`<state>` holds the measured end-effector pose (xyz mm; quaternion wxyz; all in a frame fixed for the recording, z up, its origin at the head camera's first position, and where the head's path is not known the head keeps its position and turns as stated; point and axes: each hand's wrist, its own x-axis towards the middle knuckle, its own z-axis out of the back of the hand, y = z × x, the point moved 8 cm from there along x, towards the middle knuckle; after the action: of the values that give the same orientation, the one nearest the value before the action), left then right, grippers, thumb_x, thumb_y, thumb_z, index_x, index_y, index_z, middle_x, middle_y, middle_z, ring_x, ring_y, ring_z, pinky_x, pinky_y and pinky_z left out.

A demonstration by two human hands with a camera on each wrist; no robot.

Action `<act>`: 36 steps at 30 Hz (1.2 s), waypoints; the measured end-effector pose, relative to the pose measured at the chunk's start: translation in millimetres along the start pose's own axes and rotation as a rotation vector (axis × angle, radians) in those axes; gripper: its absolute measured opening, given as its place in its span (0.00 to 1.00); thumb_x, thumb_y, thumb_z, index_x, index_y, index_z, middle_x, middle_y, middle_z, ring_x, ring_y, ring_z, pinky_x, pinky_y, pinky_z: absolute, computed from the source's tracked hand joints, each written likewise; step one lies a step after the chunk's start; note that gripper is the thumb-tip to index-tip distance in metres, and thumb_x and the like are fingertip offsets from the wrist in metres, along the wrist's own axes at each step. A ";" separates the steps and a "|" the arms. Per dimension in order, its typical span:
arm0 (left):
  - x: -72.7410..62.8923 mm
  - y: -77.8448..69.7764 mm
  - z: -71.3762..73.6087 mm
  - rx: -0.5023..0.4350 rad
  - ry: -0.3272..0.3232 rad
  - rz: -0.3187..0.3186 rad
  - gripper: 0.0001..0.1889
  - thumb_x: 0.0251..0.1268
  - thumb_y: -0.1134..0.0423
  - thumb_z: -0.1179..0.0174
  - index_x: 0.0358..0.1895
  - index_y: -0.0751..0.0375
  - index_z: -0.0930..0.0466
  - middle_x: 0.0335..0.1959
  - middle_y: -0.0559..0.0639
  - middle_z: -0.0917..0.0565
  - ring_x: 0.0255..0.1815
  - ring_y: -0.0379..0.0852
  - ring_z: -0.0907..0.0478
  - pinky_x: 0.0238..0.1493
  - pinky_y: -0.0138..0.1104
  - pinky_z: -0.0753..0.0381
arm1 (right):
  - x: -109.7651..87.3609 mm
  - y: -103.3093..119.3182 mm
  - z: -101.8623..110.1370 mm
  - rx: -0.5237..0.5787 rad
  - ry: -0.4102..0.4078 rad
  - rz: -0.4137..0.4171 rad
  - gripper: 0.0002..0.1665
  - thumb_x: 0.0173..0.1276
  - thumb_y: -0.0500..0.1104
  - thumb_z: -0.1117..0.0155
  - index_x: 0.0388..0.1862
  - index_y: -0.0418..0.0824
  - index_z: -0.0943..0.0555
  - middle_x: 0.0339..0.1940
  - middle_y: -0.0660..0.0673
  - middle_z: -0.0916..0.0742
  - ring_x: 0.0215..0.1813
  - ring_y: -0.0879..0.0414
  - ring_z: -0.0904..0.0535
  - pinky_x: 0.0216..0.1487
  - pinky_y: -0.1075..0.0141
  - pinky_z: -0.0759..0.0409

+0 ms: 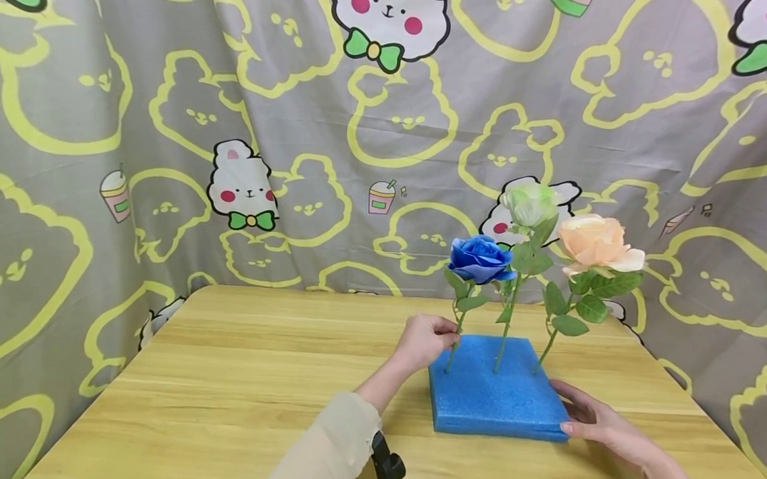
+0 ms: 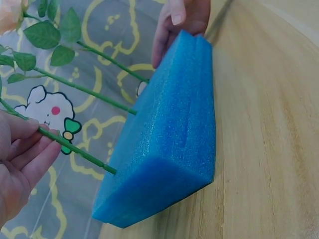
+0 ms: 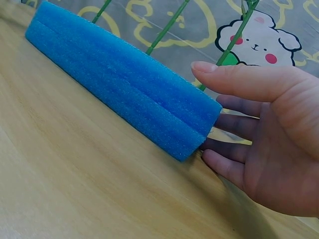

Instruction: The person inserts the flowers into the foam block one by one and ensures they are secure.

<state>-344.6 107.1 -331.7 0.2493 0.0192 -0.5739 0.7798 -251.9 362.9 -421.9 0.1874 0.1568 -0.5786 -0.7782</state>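
My left hand (image 1: 423,340) pinches the green stem (image 2: 82,153) of a blue artificial rose (image 1: 481,259) between thumb and fingers. That stem stands in the left part of a blue foam block (image 1: 498,410), its lower end sunk into the top. At the block's right side is my right hand (image 1: 600,426), thumb by the front corner and fairly straight fingers along the side, as the right wrist view shows. A pale green-white flower (image 1: 531,204) rises from the middle of the foam. To its right a peach rose (image 1: 595,243) leans outward.
The foam lies on a wood-grain table (image 1: 255,377), right of centre. Behind the table hangs a grey curtain (image 1: 324,130) with yellow outlines and cartoon animals, close behind the flowers. A black strap (image 1: 386,462) is at the left sleeve (image 1: 329,444).
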 end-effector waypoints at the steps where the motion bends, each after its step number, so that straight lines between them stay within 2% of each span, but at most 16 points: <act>1: 0.0 0.1 0.1 0.004 -0.003 -0.002 0.05 0.56 0.72 0.37 0.35 0.71 0.15 0.28 0.55 0.14 0.27 0.46 0.16 0.29 0.26 0.20 | 0.3 0.1 -0.3 -0.003 0.000 0.000 0.42 0.69 0.35 0.49 0.69 0.22 0.61 0.66 0.54 0.36 0.56 0.77 0.35 0.53 0.76 0.32; 4: 0.3 1.1 0.0 0.017 -0.008 -0.007 0.05 0.55 0.72 0.37 0.34 0.70 0.15 0.28 0.55 0.14 0.26 0.45 0.17 0.28 0.26 0.20 | 0.9 0.1 -0.6 -0.018 -0.004 -0.004 0.42 0.68 0.35 0.49 0.69 0.22 0.61 0.70 0.29 0.45 0.55 0.78 0.35 0.53 0.75 0.32; 6: 0.3 1.3 -0.3 0.028 -0.008 -0.010 0.05 0.55 0.71 0.37 0.34 0.70 0.15 0.28 0.55 0.14 0.26 0.43 0.17 0.28 0.26 0.21 | 1.3 0.3 -0.7 -0.025 -0.005 -0.004 0.42 0.68 0.35 0.49 0.69 0.21 0.61 0.68 0.19 0.54 0.55 0.78 0.35 0.53 0.75 0.32; 8: 0.3 0.9 -0.5 0.039 -0.006 -0.012 0.06 0.56 0.71 0.37 0.35 0.70 0.15 0.28 0.54 0.14 0.25 0.41 0.17 0.28 0.26 0.21 | 1.3 0.2 -0.3 -0.025 -0.005 -0.007 0.42 0.68 0.35 0.49 0.69 0.22 0.61 0.68 0.19 0.53 0.55 0.78 0.35 0.53 0.75 0.32; 9: 0.1 0.4 -0.5 0.043 -0.005 -0.013 0.06 0.56 0.71 0.37 0.35 0.70 0.15 0.29 0.54 0.14 0.25 0.40 0.17 0.28 0.26 0.21 | 1.3 0.1 0.2 -0.023 -0.006 -0.007 0.42 0.68 0.36 0.49 0.69 0.22 0.60 0.69 0.23 0.50 0.55 0.78 0.35 0.53 0.75 0.32; 12: 0.0 -0.3 -0.8 0.049 -0.002 -0.017 0.06 0.57 0.71 0.38 0.36 0.70 0.16 0.29 0.54 0.14 0.25 0.39 0.18 0.28 0.26 0.21 | 1.0 -0.3 0.9 -0.009 -0.001 0.001 0.42 0.68 0.35 0.49 0.69 0.22 0.61 0.69 0.46 0.39 0.56 0.78 0.35 0.53 0.76 0.33; 15: -0.1 -0.6 -0.9 0.047 -0.002 -0.020 0.06 0.56 0.71 0.38 0.35 0.71 0.15 0.29 0.54 0.14 0.25 0.39 0.18 0.28 0.26 0.21 | 0.6 -0.7 0.9 0.001 0.006 0.020 0.41 0.69 0.34 0.50 0.69 0.22 0.61 0.61 0.68 0.35 0.56 0.78 0.36 0.53 0.77 0.34; 18: 0.8 -0.3 -1.3 0.046 -0.003 -0.026 0.06 0.56 0.71 0.37 0.35 0.70 0.15 0.29 0.54 0.14 0.25 0.39 0.18 0.28 0.25 0.21 | 0.4 -0.5 0.4 -0.002 0.012 0.038 0.41 0.69 0.33 0.50 0.68 0.21 0.61 0.58 0.74 0.34 0.56 0.78 0.36 0.53 0.77 0.34; 22: 0.8 2.5 -1.5 0.027 -0.004 -0.008 0.06 0.56 0.71 0.38 0.36 0.70 0.16 0.29 0.54 0.14 0.25 0.39 0.18 0.29 0.26 0.21 | 0.1 -0.8 0.5 -0.001 0.011 0.041 0.40 0.69 0.33 0.50 0.69 0.21 0.61 0.58 0.74 0.33 0.56 0.78 0.36 0.53 0.77 0.34; 25: -0.6 4.4 -1.7 0.038 -0.001 0.000 0.06 0.57 0.69 0.38 0.36 0.69 0.16 0.30 0.52 0.14 0.26 0.38 0.19 0.29 0.26 0.21 | -0.4 -1.5 2.1 -0.007 -0.002 0.029 0.40 0.69 0.33 0.50 0.69 0.22 0.60 0.60 0.70 0.34 0.56 0.78 0.36 0.53 0.77 0.33; 28: -2.6 7.5 0.2 0.076 -0.005 -0.001 0.06 0.58 0.67 0.37 0.36 0.66 0.15 0.30 0.49 0.15 0.29 0.36 0.20 0.31 0.26 0.22 | 1.4 -0.5 3.6 -0.032 -0.015 0.022 0.40 0.69 0.34 0.50 0.69 0.22 0.60 0.70 0.45 0.37 0.55 0.78 0.35 0.52 0.76 0.33; 31: -5.9 11.6 4.5 0.092 -0.010 -0.001 0.07 0.59 0.65 0.37 0.37 0.64 0.16 0.32 0.47 0.15 0.32 0.36 0.22 0.33 0.27 0.23 | 2.8 1.5 4.3 -0.051 -0.024 0.019 0.40 0.69 0.34 0.50 0.69 0.21 0.59 0.69 0.21 0.51 0.55 0.78 0.35 0.52 0.75 0.32; 32: -7.6 13.8 7.2 0.088 -0.012 0.009 0.07 0.59 0.64 0.37 0.37 0.63 0.16 0.33 0.46 0.16 0.33 0.36 0.22 0.34 0.27 0.23 | 3.1 2.2 4.5 -0.056 -0.025 0.020 0.40 0.69 0.34 0.50 0.69 0.21 0.59 0.68 0.20 0.51 0.55 0.78 0.34 0.52 0.75 0.32; 34: -11.9 18.1 14.8 0.077 -0.016 0.026 0.07 0.59 0.64 0.38 0.38 0.62 0.16 0.34 0.46 0.16 0.35 0.38 0.22 0.35 0.28 0.22 | 2.6 3.4 5.0 -0.055 -0.025 0.019 0.39 0.70 0.34 0.51 0.69 0.21 0.59 0.69 0.25 0.46 0.55 0.77 0.34 0.52 0.75 0.31; 36: -16.9 23.0 26.3 0.073 -0.023 0.041 0.08 0.60 0.63 0.38 0.39 0.63 0.17 0.35 0.47 0.16 0.36 0.40 0.22 0.36 0.30 0.22 | 0.9 4.6 6.7 -0.068 -0.037 0.008 0.37 0.71 0.35 0.53 0.69 0.22 0.59 0.70 0.41 0.37 0.56 0.78 0.35 0.52 0.75 0.31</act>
<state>-346.0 72.1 -348.4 0.2256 0.0256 -0.5483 0.8049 -255.2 367.0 -415.7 0.1848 0.1335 -0.5559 -0.7993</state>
